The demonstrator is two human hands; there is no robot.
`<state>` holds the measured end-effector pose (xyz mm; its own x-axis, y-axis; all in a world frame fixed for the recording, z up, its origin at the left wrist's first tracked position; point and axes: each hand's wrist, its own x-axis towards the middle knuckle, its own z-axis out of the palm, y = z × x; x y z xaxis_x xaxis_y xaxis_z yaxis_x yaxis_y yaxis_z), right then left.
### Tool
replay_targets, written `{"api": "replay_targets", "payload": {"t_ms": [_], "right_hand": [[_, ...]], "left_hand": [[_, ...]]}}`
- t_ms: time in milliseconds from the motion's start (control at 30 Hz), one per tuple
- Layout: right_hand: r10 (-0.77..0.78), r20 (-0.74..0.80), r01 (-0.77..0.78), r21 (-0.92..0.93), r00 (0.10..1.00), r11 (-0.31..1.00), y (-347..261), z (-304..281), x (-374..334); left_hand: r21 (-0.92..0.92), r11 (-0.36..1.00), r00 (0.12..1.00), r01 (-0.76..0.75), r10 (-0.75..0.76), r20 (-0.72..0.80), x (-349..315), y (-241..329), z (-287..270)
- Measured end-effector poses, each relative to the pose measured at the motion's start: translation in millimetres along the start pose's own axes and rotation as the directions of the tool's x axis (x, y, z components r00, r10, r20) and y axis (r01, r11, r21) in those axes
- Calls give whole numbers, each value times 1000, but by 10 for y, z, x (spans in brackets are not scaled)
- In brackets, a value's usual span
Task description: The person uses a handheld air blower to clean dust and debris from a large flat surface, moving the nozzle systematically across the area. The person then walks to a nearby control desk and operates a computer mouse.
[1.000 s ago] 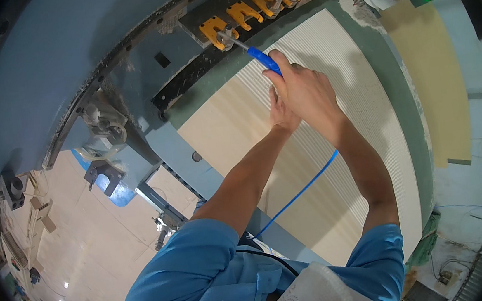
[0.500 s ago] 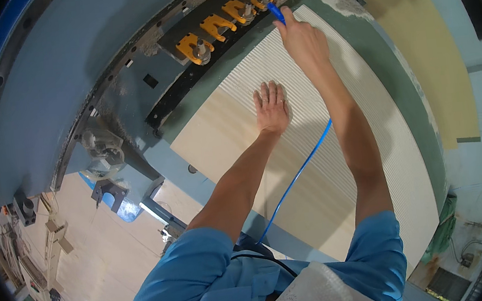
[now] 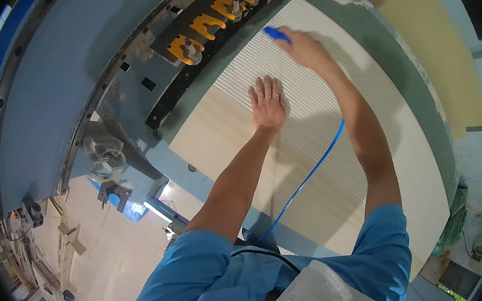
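Head view: we identify the blue-grey machine body (image 3: pixel 69 80) as the largest item, filling the upper left of the frame. The pale panel (image 3: pixel 309 125) occupies the centre, plain toward its left side and grooved toward its right. We find it lying on the green bed (image 3: pixel 379 42), which borders it at the top and right. A pale yellow board (image 3: pixel 437 59) stands at the upper right.

The tool rack (image 3: pixel 185 26) runs along the top, just beyond the panel, and carries a row of yellow forks (image 3: pixel 178 52). We note that the nearest fork seats an upright metal tool holder (image 3: pixel 190 50); the third and fourth forks seat similar holders. The contents of the farther forks we cannot tell at the frame edge.

The left hand (image 3: pixel 269 109) rests palm down on the grooved area above centre, its fingers extended and slightly parted. The right hand (image 3: pixel 304 50), to its upper right, has its fingers curled around the blue hand tool (image 3: pixel 277 35). We locate this tool over the upper part of the panel, pointing up and left; motion blurs it. A blue hose (image 3: pixel 305 179) curves from the right forearm to the waist.
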<state>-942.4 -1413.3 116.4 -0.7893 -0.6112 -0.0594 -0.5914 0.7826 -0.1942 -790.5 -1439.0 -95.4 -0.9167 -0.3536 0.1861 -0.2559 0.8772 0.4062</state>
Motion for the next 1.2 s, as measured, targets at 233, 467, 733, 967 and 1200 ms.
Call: {"api": "replay_targets", "payload": {"t_ms": [233, 467, 733, 967, 1200], "right_hand": [[-14, -13, 12, -167, 1000, 986, 66, 545, 554], [40, -89, -69, -358, 995, 931, 455, 835, 1419], [238, -134, -271, -355, 962, 895, 772, 777, 1738], [150, 92, -146, -50, 984, 988, 900, 564, 543], [375, 19, -368, 245, 927, 897, 1371, 287, -726]], "left_hand": [[14, 1000, 1000, -3, 3, 9, 34, 8, -19], [20, 1000, 999, -4, 3, 51, 33, 12, -39], [14, 1000, 999, -10, 10, 35, 36, 20, -55], [30, 1000, 996, 3, -6, 86, 50, 18, -68], [3, 1000, 997, -25, 25, -75, 34, -28, 22]]}}
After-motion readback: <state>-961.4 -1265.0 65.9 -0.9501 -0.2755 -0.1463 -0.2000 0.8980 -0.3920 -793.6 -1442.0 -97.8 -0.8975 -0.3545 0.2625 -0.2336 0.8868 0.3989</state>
